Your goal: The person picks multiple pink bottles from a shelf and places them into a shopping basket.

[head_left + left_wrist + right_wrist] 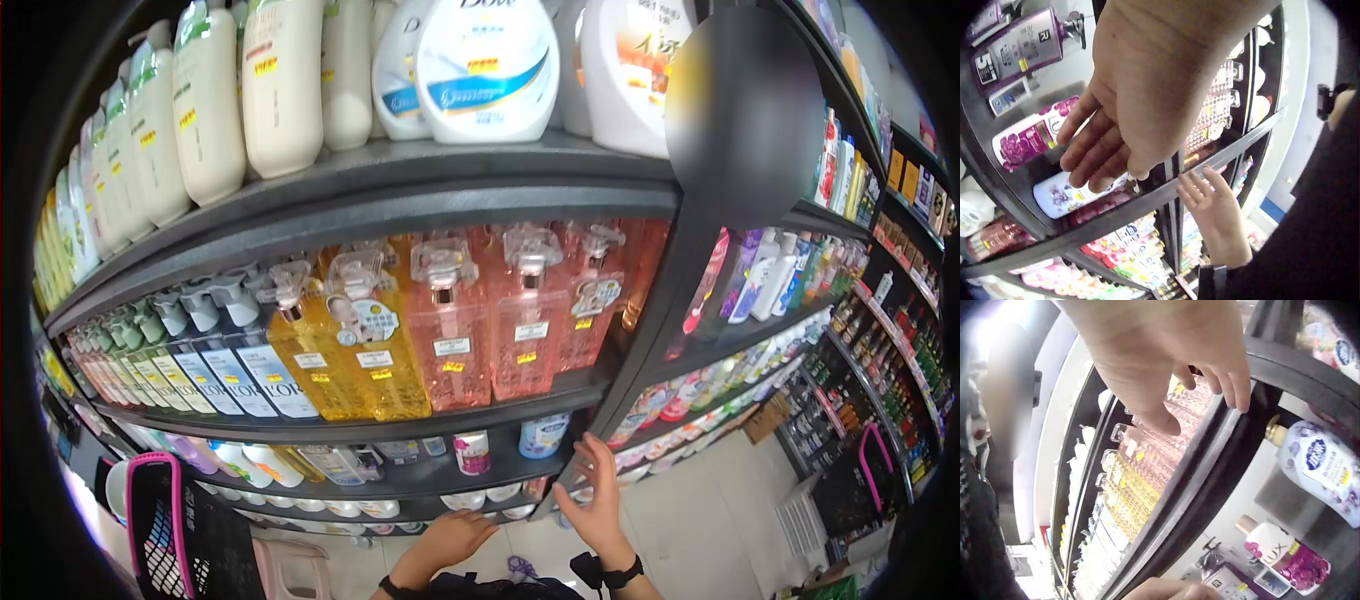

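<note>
1. On the low shelf [505, 464], the blue bottle [545, 436] stands upright, the Lux bottle [472, 453] apart to its left
2. The right hand [600, 505] is near the blue bottle, fingers extended, holding nothing
3. The left hand [455, 542] is in front of the Lux bottle, likewise gripping nothing
4. One shelf up, pink bottles [450, 330] stand beside yellow bottles [392, 385]; a basket [215, 530] is at far left

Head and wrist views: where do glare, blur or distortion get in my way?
Head view: wide-angle distortion bows the shelf, corners go black, a blurred patch covers part of the upper right; right wrist view: white glare at upper left with a blurred patch beneath, though the light-blue bottle looks sharp; left wrist view: upper right corner dark.
</note>
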A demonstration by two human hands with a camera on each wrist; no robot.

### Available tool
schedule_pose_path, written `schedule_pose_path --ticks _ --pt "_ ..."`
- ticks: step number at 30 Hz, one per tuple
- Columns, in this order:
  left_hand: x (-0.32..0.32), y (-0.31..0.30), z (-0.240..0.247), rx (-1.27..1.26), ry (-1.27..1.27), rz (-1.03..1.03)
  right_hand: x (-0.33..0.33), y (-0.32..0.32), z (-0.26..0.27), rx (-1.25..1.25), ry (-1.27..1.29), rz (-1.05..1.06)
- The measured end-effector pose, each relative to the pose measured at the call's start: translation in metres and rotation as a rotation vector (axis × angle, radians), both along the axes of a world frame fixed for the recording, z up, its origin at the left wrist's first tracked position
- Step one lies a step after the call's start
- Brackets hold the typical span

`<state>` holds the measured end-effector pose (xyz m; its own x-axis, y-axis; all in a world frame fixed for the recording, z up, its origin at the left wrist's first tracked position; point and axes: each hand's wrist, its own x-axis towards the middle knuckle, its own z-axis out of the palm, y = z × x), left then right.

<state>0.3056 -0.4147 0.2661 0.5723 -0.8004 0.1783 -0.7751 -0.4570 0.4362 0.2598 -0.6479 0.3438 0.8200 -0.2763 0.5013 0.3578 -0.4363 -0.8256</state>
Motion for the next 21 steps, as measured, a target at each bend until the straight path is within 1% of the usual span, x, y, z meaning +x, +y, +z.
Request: schedule_pose_path --ticks 1,3,4,5,7,9,11,13,14,15,17,19,21 --pt "-0.003 0.002 0.003 0.007 -0.015 0.014 0.008 -0.002 0.009 0.007 -0.015 0.014" --pt "-0.01 0.006 0.011 0.016 -0.039 0.12 0.022 -0.006 0.026 -0.11 -0.147 -0.024" --pt "-0.01 0.008 0.012 0.015 -0.051 0.127 0.026 -0.011 0.032 -0.229 -0.184 -0.054" --pt "-0.008 0.009 0.013 0.021 -0.058 0.145 0.03 -0.012 0.036 -0.221 -0.192 -0.038" --pt "-0.012 0.01 0.014 0.104 -0.052 0.176 0.036 -0.012 0.042 -0.209 -0.296 -0.071" --pt "-0.015 0.008 0.018 0.125 -0.045 0.205 0.044 -0.009 0.042 -0.174 -0.316 -0.022" --pt "-0.018 0.004 0.014 0.113 -0.035 0.286 0.05 -0.003 0.043 -0.01 -0.371 0.021" --pt "-0.024 -0.001 0.016 0.097 0.032 0.335 0.051 0.001 0.048 -0.046 -0.346 0.074" --pt "-0.027 -0.004 0.019 0.136 0.055 0.353 0.053 0.001 0.048 -0.08 -0.367 0.072" --pt "-0.028 -0.004 0.01 0.103 0.05 0.335 0.054 0.002 0.048 -0.114 -0.392 0.068" --pt "-0.03 -0.006 0.011 0.127 0.027 0.318 0.055 0.006 0.052 -0.124 -0.386 0.102" --pt "-0.03 -0.006 0.009 0.125 0.019 0.335 0.059 0.007 0.056 -0.205 -0.418 0.047" --pt "-0.033 -0.007 0.006 0.131 0.007 0.338 0.064 0.009 0.06 -0.185 -0.422 0.066"
